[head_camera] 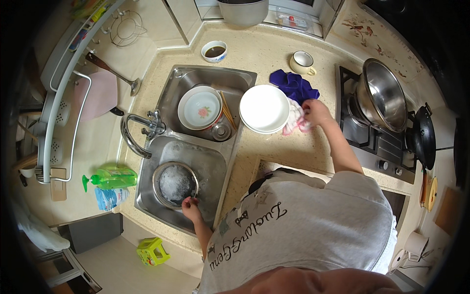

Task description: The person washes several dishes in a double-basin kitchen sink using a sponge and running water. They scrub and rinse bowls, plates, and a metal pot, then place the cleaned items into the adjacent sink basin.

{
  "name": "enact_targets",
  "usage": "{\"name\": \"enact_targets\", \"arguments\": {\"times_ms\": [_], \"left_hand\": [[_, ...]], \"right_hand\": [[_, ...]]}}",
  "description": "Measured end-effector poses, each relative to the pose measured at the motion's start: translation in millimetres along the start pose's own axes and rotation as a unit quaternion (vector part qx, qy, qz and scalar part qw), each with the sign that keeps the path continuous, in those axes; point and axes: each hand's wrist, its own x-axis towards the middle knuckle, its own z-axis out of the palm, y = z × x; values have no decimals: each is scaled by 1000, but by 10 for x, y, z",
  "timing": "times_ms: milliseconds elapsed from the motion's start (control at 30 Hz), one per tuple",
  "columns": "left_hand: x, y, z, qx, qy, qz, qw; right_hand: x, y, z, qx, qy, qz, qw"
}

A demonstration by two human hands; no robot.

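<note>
In the near sink basin (214, 176) lies a round steel-rimmed vessel (175, 183) with suds; whether it is a bowl or a lid is unclear. My left hand (191, 209) has its curled fingers at the vessel's near right rim, and they seem to pinch it. Over the counter, my right hand (316, 112) grips a white cloth with pink edging (292, 117). That cloth lies bunched against stacked white bowls (264, 108). A crumpled dark purple cloth (293, 85) lies just beyond it, close to my right fingers.
The far basin holds white bowls (201, 110), chopsticks (227, 110) and a metal lid or canister (221, 131). A faucet (136, 136) arches over the near basin. Beyond stand a bowl of dark liquid (214, 51) and an enamel mug (303, 62). A steel basin (382, 95) sits on the gas stove.
</note>
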Motion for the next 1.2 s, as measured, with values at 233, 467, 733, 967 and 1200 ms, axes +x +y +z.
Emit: {"name": "enact_targets", "arguments": {"times_ms": [233, 467, 733, 967, 1200], "left_hand": [[-10, 47, 37, -12, -4, -2, 1000], [-403, 703, 413, -84, -85, 34, 992], [-1042, 1688, 1204, -200, -357, -31, 912], [-669, 1124, 268, -304, -136, -79, 940], [-591, 748, 30, -200, 3, -132, 971]], "right_hand": [[-127, 150, -573, 452, -16, 3, 892], [-469, -822, -585, 666, -245, -69, 701], [-815, -1986, 16, 323, -356, -342, 808], [73, -1038, -290, 129, 129, -92, 979], [280, -870, -150, -51, 57, -29, 997]]}}
